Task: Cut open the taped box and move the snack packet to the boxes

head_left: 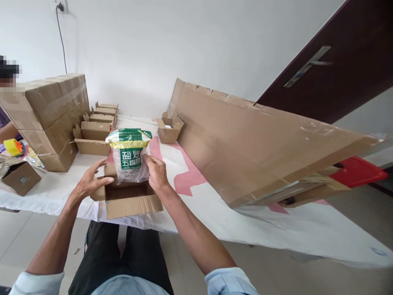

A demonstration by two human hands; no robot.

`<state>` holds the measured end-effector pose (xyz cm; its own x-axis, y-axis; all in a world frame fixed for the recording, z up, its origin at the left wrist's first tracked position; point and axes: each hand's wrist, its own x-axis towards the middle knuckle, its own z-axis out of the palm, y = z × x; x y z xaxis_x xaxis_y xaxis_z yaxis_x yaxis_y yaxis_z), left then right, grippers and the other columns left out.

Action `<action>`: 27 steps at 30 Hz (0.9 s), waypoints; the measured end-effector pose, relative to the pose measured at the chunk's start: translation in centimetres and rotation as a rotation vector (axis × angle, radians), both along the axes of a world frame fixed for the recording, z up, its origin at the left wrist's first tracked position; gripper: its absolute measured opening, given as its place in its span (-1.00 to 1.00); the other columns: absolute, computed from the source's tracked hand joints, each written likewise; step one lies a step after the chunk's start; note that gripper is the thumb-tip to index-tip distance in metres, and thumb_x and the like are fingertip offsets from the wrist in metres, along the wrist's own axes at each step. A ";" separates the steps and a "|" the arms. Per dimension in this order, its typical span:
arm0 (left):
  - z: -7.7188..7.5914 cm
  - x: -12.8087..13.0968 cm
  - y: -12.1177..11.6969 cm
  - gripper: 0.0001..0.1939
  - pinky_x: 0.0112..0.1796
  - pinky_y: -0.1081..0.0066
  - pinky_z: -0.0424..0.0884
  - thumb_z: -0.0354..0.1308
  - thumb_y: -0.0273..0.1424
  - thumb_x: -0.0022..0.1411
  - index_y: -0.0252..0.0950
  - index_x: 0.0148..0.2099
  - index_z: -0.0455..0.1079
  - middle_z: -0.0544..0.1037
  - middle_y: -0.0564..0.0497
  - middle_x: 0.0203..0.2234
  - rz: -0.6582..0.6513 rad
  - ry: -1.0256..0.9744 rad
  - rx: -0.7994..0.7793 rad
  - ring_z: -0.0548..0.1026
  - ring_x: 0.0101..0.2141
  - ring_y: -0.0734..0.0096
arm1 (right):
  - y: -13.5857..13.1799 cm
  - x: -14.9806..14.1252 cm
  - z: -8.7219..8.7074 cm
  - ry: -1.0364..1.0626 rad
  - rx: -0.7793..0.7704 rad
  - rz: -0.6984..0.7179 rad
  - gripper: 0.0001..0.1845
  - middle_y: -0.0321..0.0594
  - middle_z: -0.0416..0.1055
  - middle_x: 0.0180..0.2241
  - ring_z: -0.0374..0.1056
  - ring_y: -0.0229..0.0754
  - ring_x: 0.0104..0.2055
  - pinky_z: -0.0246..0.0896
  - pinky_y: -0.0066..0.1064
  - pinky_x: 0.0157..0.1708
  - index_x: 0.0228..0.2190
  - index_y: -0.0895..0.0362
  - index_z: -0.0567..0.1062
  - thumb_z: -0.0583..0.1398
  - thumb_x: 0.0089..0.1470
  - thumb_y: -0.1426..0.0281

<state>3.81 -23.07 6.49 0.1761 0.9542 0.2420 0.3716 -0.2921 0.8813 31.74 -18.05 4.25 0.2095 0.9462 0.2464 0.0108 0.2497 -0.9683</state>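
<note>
A plastic food bag (131, 157), green and yellow at the top with white lettering, hangs upright above an open cardboard box (133, 206). My right hand (157, 172) pinches the bag's right edge between thumb and fingers. To the left of the bag, my left hand (93, 181) has its fingers apart, close to the box's left flap, and holds nothing. I cannot tell whether it touches the flap. The bag's lower end hides part of the box's back wall.
Taped cartons (50, 119) are stacked at the left, with several open boxes (95, 131) beside them. A small open box (169, 129) stands near a large leaning cardboard sheet (245, 143). Yellow tape (14, 146) lies at the far left, near a person (7, 131).
</note>
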 end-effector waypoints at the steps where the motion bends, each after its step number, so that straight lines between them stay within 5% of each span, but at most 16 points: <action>1: 0.7 0.7 0.4 0.03 0.34 -0.22 0.45 0.62 0.10 0.06 -0.17 0.47 0.45 0.63 -0.27 0.31 -0.080 -0.076 -0.029 0.52 0.36 -0.35 | 0.4 -0.3 0.3 0.034 -0.005 0.000 -0.46 -0.26 0.47 -0.48 0.40 -0.03 -0.25 0.37 -0.23 -0.19 -0.44 0.03 0.58 0.30 0.22 -0.17; 4: 2.0 3.2 1.7 0.02 0.22 -0.07 0.57 0.69 0.00 -0.01 -0.26 0.41 0.48 0.71 -0.27 0.17 -0.259 -0.252 -0.103 0.63 0.22 -0.28 | 1.1 -1.5 1.9 0.145 -0.004 0.062 -0.44 -0.18 0.61 -0.38 0.49 0.05 -0.15 0.45 -0.14 -0.09 -0.27 0.07 0.68 0.32 0.20 -0.19; 8: 2.0 5.0 3.4 -0.25 -0.19 0.19 0.67 0.73 -0.09 -0.11 -0.33 0.05 0.59 0.74 -0.15 -0.15 -0.143 -0.389 -0.130 0.70 -0.18 0.05 | 1.2 -2.1 4.1 0.212 0.088 0.276 -0.40 -0.15 0.69 -0.18 0.55 0.07 -0.05 0.51 -0.13 -0.04 -0.15 0.04 0.63 0.33 0.18 -0.24; 11: 1.8 5.0 4.9 -0.28 -0.35 0.32 0.62 0.75 -0.14 -0.17 -0.32 -0.03 0.57 0.71 -0.11 -0.20 -0.128 -0.501 -0.156 0.66 -0.27 0.19 | 1.2 -1.9 4.7 0.215 0.139 0.458 -0.38 -0.14 0.70 -0.02 0.58 0.06 0.03 0.52 -0.15 0.03 -0.04 0.02 0.59 0.42 0.12 -0.18; 17: 1.8 4.0 6.9 -0.17 -0.33 0.32 0.61 0.79 -0.19 -0.28 -0.30 0.03 0.57 0.74 -0.13 -0.14 -0.095 -0.473 -0.268 0.69 -0.26 0.18 | 3.2 -2.1 3.0 0.241 0.036 0.547 -0.28 -0.20 0.72 -0.09 0.59 0.00 -0.05 0.53 -0.18 0.02 -0.06 0.05 0.62 0.61 -0.17 -0.05; 27: 1.5 2.0 7.1 -0.28 -0.23 0.29 0.59 0.77 -0.16 -0.16 -0.32 0.00 0.61 0.75 -0.14 -0.14 -0.150 -0.380 -0.351 0.68 -0.23 0.20 | 4.2 -2.7 0.5 0.169 0.009 0.542 -0.33 -0.21 0.72 -0.13 0.58 -0.04 -0.10 0.52 -0.19 -0.01 -0.08 0.08 0.64 0.61 -0.14 0.00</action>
<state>5.81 -16.00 8.03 0.2791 0.9602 -0.0134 -0.0157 0.0186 0.9997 29.07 -13.85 4.74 -0.2687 0.9274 0.2602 -0.2761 0.1846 -0.9432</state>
